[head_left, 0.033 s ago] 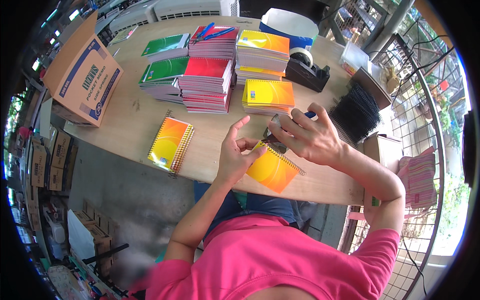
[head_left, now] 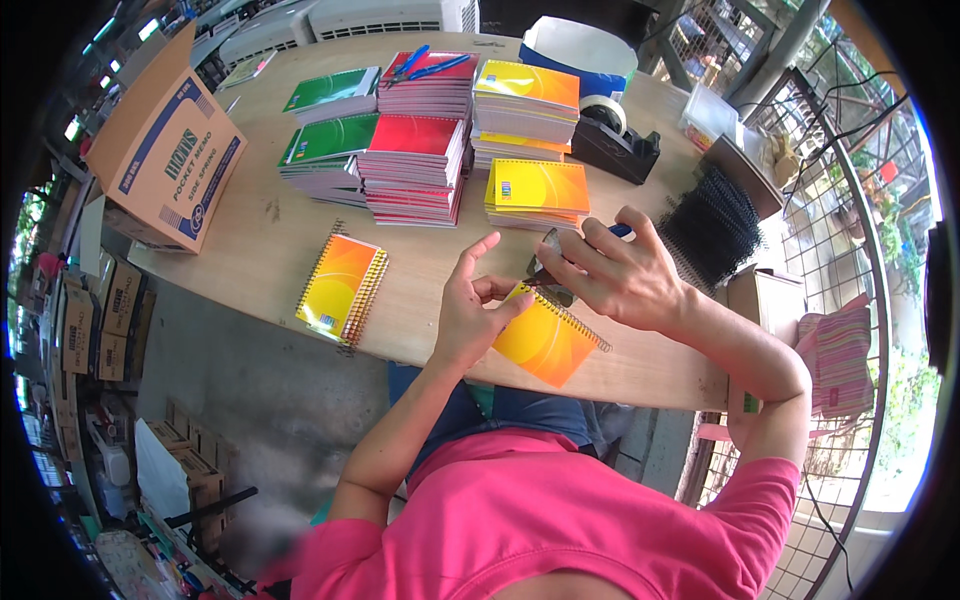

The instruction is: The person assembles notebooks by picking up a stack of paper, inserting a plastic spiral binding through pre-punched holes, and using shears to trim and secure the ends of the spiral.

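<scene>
A yellow-orange spiral notebook (head_left: 548,345) lies tilted near the table's front edge, its wire coil running along the upper right side and jutting past the right corner. My left hand (head_left: 468,315) pinches its upper left corner between thumb and fingers, with the index finger raised. Over the coil, my right hand (head_left: 632,278) is closed around pliers with a blue handle (head_left: 621,230); their dark jaws meet the coil's end by my left fingertips. My fingers partly hide the tool. Left of my hands sits a small pile of coiled yellow notebooks (head_left: 338,288).
Behind my hands stand stacks of yellow (head_left: 540,185), red (head_left: 410,135) and green notebooks (head_left: 330,138). Two blue-handled tools (head_left: 435,67) top a red stack. A tape dispenser (head_left: 615,145), black coils (head_left: 712,225) and a small box (head_left: 765,300) are rightward; a carton (head_left: 175,165) stands left.
</scene>
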Motion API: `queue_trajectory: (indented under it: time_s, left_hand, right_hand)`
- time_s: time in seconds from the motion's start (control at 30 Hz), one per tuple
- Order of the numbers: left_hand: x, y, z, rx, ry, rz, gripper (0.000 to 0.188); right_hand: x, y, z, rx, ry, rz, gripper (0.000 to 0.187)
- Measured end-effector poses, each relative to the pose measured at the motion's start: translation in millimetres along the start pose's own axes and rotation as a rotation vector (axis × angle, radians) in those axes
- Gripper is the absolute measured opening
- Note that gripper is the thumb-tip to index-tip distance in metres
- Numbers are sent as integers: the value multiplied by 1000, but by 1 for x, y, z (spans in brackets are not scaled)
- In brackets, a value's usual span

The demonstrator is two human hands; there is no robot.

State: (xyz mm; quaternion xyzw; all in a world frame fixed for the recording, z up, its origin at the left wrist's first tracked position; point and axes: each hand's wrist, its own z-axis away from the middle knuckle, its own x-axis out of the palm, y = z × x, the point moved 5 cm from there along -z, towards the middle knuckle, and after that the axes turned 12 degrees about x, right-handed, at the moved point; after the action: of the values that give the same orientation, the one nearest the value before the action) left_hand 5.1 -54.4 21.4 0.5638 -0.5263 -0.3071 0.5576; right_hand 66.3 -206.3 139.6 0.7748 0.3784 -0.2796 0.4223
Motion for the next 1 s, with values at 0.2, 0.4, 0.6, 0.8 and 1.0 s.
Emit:
queue_trajectory:
  time_s: [0.2, 0.4, 0.6, 0.8, 1.0]
  left_hand:
    - [-1, -1, 1, -34, 5, 10, 82]
    - [-4, -3, 2, -27, 11, 24, 82]
    - [-4, -4, 6, 117, 37, -230, 47]
    - [-86, 99, -13, 435, -111, -991, 16]
    - [-174, 45, -61, 346, -611, -1247, 10]
  right_hand:
    - [-2, 0, -2, -40, 63, -8, 39]
    - [2, -2, 0, -63, -24, -26, 40]
    - [44, 10, 26, 593, -621, -899, 51]
    - [16, 51, 73, 927, -572, -564, 56]
    - [66, 51, 201, 983, -411, -380, 73]
